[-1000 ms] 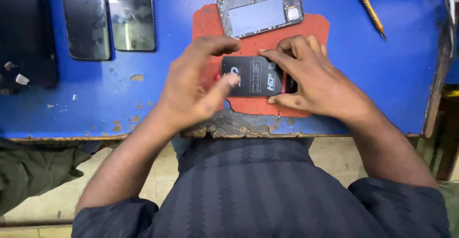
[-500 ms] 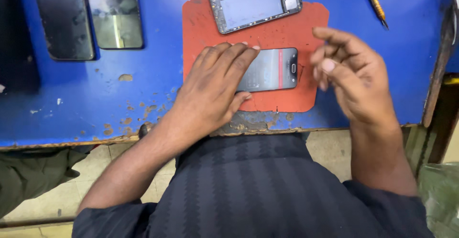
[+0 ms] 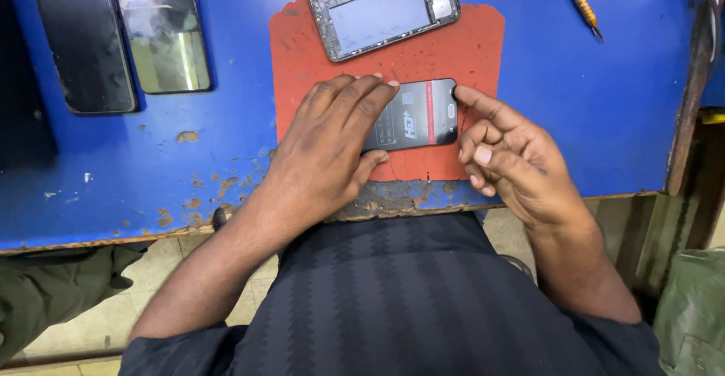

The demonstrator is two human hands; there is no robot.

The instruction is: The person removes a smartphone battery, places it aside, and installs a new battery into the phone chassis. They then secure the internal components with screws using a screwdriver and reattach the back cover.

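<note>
Lying on the red mat [image 3: 468, 51] at the near edge of the blue table [image 3: 619, 112], the dark phone [image 3: 419, 115] is pressed flat under the left hand [image 3: 328, 153], palm down with fingers spread. The right hand [image 3: 510, 161] touches the phone's right end with its forefinger, the other fingers curled. An opened phone frame [image 3: 381, 10] rests just beyond, two dark screens [image 3: 121, 36] lie far left, and a yellow tool [image 3: 578, 0] far right.

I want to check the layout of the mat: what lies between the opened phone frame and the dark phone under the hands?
In the head view, only bare red mat separates the opened phone frame from the dark phone; nothing else lies there.
</note>
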